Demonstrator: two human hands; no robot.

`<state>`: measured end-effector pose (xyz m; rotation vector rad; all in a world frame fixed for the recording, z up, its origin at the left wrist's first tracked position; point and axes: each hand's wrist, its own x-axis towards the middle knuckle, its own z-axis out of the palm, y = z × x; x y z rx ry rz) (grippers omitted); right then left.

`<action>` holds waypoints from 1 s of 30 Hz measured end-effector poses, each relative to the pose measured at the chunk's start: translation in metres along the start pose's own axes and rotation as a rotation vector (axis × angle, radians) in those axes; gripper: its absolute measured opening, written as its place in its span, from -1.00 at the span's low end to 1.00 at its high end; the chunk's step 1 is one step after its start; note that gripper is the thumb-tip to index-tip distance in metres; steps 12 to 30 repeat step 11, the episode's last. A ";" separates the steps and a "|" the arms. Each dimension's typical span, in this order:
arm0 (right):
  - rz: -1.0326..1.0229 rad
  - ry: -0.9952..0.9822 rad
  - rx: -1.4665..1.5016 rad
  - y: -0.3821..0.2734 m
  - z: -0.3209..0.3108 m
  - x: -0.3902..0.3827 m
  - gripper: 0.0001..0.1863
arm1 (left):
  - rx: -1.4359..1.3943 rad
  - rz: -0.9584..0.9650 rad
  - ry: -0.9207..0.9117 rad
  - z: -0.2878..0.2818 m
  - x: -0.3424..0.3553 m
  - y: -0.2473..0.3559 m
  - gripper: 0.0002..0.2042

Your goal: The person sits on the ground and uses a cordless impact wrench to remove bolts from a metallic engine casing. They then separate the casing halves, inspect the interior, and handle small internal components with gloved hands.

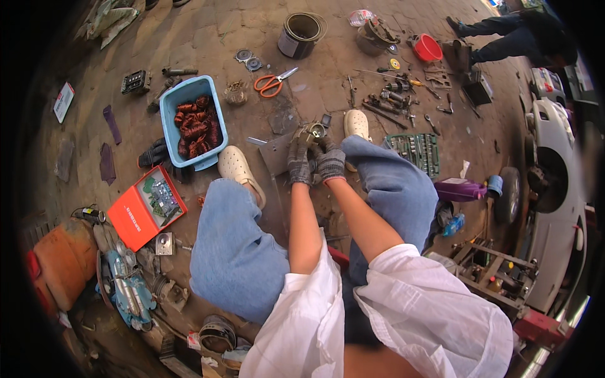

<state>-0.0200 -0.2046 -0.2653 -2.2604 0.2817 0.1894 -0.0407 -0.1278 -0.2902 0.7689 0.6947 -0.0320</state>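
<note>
Both my hands wear grey work gloves with dark palms and come together between my feet. My left hand (299, 165) and my right hand (329, 162) are closed around a small round metal part (316, 130), light and ring-like at its top. The fingers cover most of it, so its exact kind does not show. Below the hands lies a flat grey plate (275, 154), with a small dark square piece (326, 120) just beyond them. Orange-handled scissors (270, 85) rest on the paving farther off, blades pointing away to the right.
Left stands a blue basin (217, 135) of copper wire coils (198, 126), near an open red box (129, 217) with circuit boards. A socket set (416, 153), loose tools (394, 97) and a purple container (460, 190) lie right. A metal bucket (300, 34) stands ahead; another person (513, 34) is far right.
</note>
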 end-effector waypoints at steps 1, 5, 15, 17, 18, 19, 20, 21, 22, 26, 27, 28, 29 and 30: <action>-0.023 0.016 -0.026 0.000 0.001 -0.002 -0.63 | -0.006 -0.020 0.005 -0.001 0.000 0.001 -0.46; -0.045 0.088 -0.112 -0.001 -0.001 -0.006 -0.51 | 0.143 0.008 -0.005 -0.004 0.008 -0.002 -0.48; 0.173 -0.158 -0.336 -0.033 -0.028 -0.026 -0.53 | 0.141 0.004 -0.111 -0.005 0.014 0.000 -0.41; 0.173 -0.158 -0.336 -0.033 -0.028 -0.026 -0.53 | 0.141 0.004 -0.111 -0.005 0.014 0.000 -0.41; 0.173 -0.158 -0.336 -0.033 -0.028 -0.026 -0.53 | 0.141 0.004 -0.111 -0.005 0.014 0.000 -0.41; 0.173 -0.158 -0.336 -0.033 -0.028 -0.026 -0.53 | 0.141 0.004 -0.111 -0.005 0.014 0.000 -0.41; 0.173 -0.158 -0.336 -0.033 -0.028 -0.026 -0.53 | 0.141 0.004 -0.111 -0.005 0.014 0.000 -0.41; 0.173 -0.158 -0.336 -0.033 -0.028 -0.026 -0.53 | 0.141 0.004 -0.111 -0.005 0.014 0.000 -0.41; 0.173 -0.158 -0.336 -0.033 -0.028 -0.026 -0.53 | 0.141 0.004 -0.111 -0.005 0.014 0.000 -0.41; 0.173 -0.158 -0.336 -0.033 -0.028 -0.026 -0.53 | 0.141 0.004 -0.111 -0.005 0.014 0.000 -0.41; 0.173 -0.158 -0.336 -0.033 -0.028 -0.026 -0.53 | 0.141 0.004 -0.111 -0.005 0.014 0.000 -0.41; 0.173 -0.158 -0.336 -0.033 -0.028 -0.026 -0.53 | 0.141 0.004 -0.111 -0.005 0.014 0.000 -0.41; 0.173 -0.158 -0.336 -0.033 -0.028 -0.026 -0.53 | 0.141 0.004 -0.111 -0.005 0.014 0.000 -0.41; 0.173 -0.158 -0.336 -0.033 -0.028 -0.026 -0.53 | 0.141 0.004 -0.111 -0.005 0.014 0.000 -0.41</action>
